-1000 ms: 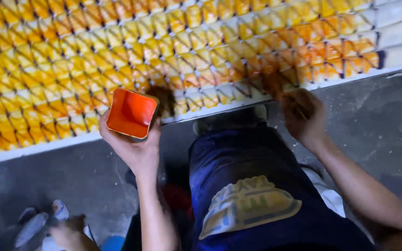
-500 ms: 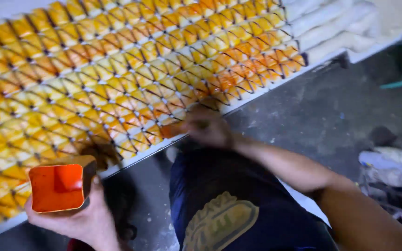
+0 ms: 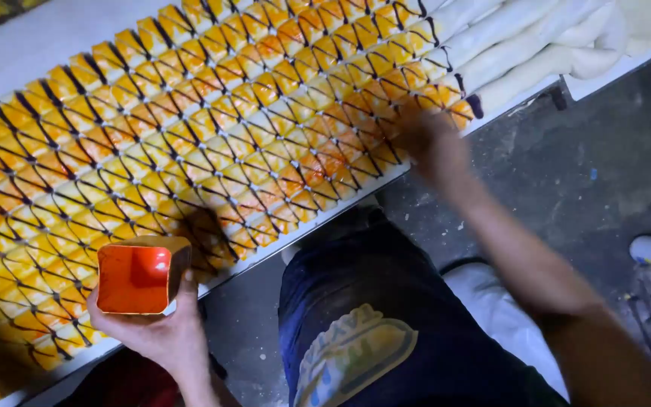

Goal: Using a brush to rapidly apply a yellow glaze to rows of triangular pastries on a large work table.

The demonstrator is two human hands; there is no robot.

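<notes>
Looking down from the head view, the left hand (image 3: 161, 332) grips a square container (image 3: 139, 276) of orange-red liquid at the board's near edge. The right hand (image 3: 432, 147) is blurred over the glazed diamond-cut pieces (image 3: 265, 128); I cannot tell how its fingers sit. Light, even touches would serve, with the container kept level.

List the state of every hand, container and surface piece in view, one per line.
Left hand: gripping the square orange-filled container.
Square orange-filled container: upright, open top, held off the board.
Right hand: blurred, over the board's near edge.
Yellow-orange diamond grid: covers the white board.
White rolled strips: uncoloured, lying side by side.
</notes>
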